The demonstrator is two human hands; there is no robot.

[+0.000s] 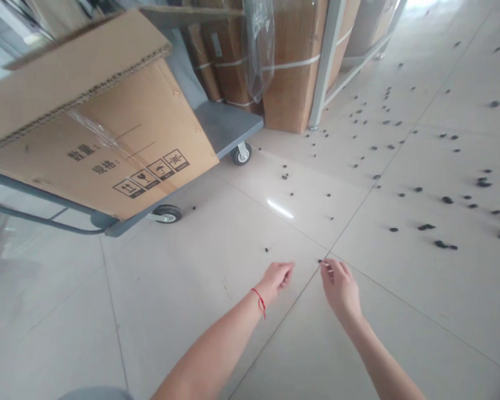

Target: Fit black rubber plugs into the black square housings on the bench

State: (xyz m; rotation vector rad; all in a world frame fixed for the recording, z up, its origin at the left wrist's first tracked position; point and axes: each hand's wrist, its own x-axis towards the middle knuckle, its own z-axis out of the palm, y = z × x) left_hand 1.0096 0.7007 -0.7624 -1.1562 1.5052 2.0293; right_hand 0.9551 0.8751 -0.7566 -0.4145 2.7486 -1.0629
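My left hand [278, 276], with a red string bracelet [259, 303] at the wrist, is held over the tiled floor, its fingers curled closed. What it holds, if anything, is hidden. Just to its right, my right hand [340, 286] is closed in a pinch. At its fingertips is a small black piece [320, 261], with a thin whitish bit beside it that is too small to name. Another small black piece [266, 250] lies on the floor beyond my left hand.
Many small black pieces [447, 200] are scattered over the floor at the right. At the left, a wheeled platform cart [229, 125] carries a large cardboard box [150, 128]. Strapped cartons [291, 94] stand behind it, beside a metal rack leg [327, 66].
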